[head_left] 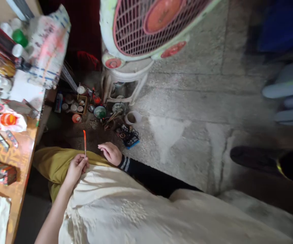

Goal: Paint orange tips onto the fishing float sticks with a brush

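Left hand [77, 166] pinched shut on a thin orange-tipped brush [84, 142], which stood upright with its tip toward 12 o'clock, over the yellow-clad knee [52, 162]. Right hand [110, 153] lay at 2 o'clock of the left, loosely curled, empty, resting on the knee. Paint pots [85, 108] sat on the floor at 12 o'clock, below the fan [136, 30].

Grey concrete floor [187, 112], wooden table [19, 189], fan [136, 30]

Fan [146, 30] cut off up top, pale blurs [286, 91] far right, floor pots [85, 105] too tiny to read, tip of my orange stick [84, 142] unclear
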`<state>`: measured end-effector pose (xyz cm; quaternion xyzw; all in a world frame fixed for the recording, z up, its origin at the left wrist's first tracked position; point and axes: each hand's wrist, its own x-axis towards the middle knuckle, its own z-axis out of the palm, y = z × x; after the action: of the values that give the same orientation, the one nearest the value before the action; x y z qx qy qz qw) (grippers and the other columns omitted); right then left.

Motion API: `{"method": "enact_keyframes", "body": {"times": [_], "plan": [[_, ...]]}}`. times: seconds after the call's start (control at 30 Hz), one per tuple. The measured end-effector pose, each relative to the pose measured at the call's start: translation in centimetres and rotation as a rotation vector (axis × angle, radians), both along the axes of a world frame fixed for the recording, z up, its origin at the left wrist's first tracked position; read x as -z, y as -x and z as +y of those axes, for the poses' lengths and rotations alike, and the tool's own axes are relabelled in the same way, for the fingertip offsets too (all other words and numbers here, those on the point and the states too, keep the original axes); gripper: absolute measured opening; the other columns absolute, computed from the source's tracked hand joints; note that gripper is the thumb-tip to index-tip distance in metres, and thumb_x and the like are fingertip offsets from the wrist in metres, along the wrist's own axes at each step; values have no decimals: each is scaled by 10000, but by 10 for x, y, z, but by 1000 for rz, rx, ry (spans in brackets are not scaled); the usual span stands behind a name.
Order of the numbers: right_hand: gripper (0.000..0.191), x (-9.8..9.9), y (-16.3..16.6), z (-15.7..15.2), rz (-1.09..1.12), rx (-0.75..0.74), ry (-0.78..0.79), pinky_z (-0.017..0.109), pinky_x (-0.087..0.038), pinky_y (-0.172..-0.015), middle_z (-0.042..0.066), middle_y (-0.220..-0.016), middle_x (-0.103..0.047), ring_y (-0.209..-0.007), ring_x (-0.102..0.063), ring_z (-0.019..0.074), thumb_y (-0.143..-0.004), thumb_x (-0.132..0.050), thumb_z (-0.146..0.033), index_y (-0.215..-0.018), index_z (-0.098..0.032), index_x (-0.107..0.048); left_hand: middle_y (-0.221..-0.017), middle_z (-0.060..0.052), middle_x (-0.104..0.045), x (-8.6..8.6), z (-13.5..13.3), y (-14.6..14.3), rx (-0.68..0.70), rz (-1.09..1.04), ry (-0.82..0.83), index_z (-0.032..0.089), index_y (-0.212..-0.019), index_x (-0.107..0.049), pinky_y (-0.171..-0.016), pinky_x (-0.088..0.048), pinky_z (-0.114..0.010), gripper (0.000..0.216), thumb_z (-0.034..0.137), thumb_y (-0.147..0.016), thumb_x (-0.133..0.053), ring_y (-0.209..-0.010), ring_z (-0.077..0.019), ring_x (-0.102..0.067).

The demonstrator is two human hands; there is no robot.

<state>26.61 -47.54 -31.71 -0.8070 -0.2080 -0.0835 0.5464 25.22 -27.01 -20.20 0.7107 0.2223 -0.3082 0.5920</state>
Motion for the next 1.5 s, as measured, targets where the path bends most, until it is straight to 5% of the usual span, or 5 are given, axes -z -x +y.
{"method": "enact_keyframes", "body": {"times": [0.17,0.43,0.93,1.13,1.5], "plan": [[326,-30,-48,-14,-165,109,7,398,-574,-816,91,-996,-705,-913,-660,199,-926,-433,-107,-1202,-204,-577,-600,54,-587,17,3,7,-40,8,17,196,-885,-485,-377,-235,-176,440,597,-779,-633,-386,-47,-377],[306,-145,-155,-2,-511,142,-28,428,-559,-868,96,-1030,-705,-972,-663,223,-912,-508,-131,-1194,-219,-589,-577,53,-586,26,6,18,-75,-19,55,204,-859,-477,-355,-256,-183,450,616,-755,-627,-368,-52,-379],[238,-247,-194,98,-667,-136,4,424,-555,-876,76,-1013,-701,-945,-655,220,-952,-501,-210,-1153,-233,-625,-550,65,-547,49,7,30,-101,-37,118,209,-832,-474,-411,-281,-192,345,522,-766,-603,-383,-66,-398],[192,-302,-271,147,-575,-402,255,327,-520,-733,18,-804,-714,-736,-653,159,-949,-554,-310,-942,-197,-710,-552,69,-539,59,7,33,-104,-53,132,209,-830,-473,-434,-288,-199,269,448,-796,-591,-387,-73,-400],[188,-272,-341,253,-515,-646,811,245,-384,-591,-51,-539,-640,-546,-565,102,-746,-796,-382,-797,-203,-773,-576,54,-535,66,12,34,-111,-87,87,200,-826,-541,-516,-322,-227,317,490,-784,-661,-471,-95,-447]]}}
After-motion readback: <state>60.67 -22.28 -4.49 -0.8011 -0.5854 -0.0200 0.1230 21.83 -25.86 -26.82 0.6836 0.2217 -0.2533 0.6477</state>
